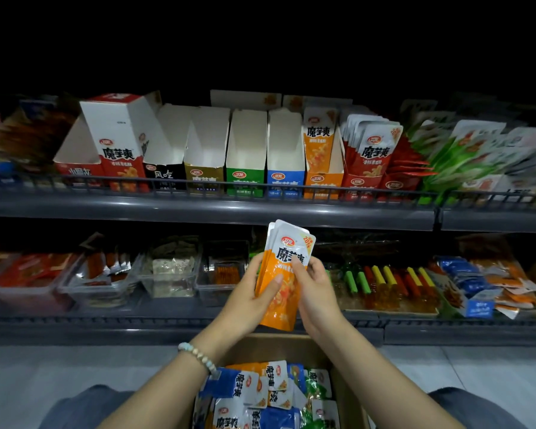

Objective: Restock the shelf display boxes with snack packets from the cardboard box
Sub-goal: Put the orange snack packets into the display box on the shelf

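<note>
Orange snack packets (287,305): small stack, held upright between both hands in front of the lower shelf (136,323), directly above the open cardboard box (276,345). Left hand (254,292): thumb laid across the stack's face, fingers curled behind. Right hand (316,289): fingers wrapped round the right edge. Both grips closed on the stack; top half stands clear above them, bottom edge hangs below.

Stack best squared first, edges aligned, then lifted to the part-filled orange display box (322,181) on the upper shelf (198,209) and slid in upright, print forward. Green display box (245,178) and blue display box (285,181) beside it appear empty.
</note>
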Motion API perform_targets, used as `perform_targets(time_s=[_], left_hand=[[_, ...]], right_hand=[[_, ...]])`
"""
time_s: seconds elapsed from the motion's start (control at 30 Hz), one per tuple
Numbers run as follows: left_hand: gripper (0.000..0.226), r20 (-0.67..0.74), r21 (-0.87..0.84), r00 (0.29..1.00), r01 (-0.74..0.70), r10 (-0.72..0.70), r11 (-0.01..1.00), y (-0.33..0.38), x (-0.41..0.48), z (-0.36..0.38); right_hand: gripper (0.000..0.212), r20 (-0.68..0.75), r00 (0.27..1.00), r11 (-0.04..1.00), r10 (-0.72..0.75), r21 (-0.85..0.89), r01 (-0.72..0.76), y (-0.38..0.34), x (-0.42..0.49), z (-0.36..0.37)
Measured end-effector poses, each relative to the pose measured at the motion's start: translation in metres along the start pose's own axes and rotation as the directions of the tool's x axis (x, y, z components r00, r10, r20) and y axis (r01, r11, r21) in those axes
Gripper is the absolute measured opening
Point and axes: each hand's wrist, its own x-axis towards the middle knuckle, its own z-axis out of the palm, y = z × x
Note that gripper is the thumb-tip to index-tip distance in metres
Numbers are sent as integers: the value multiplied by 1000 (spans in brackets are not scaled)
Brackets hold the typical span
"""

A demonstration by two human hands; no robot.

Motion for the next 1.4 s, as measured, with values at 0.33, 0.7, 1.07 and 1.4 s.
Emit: perform_targets(time_s=[0.33, 0.7, 1.07, 1.4], left_hand=[[43, -26, 127, 977, -206, 211, 970, 41, 0, -9], [50, -45, 160, 923, -371, 382, 915, 105, 35, -10], [62, -47, 298, 872, -453, 487, 840, 156, 111, -8], [74, -231, 651, 905, -129, 356, 748, 140, 181, -29]], right_hand=[[81, 445, 869, 854, -217, -344, 390, -89, 8, -10], [81, 606, 791, 726, -89, -504, 468, -199, 21, -8], [76, 605, 785, 629, -131, -562, 538, -277, 74, -3], [61, 342, 817, 534, -465, -627, 567, -305, 151, -24]])
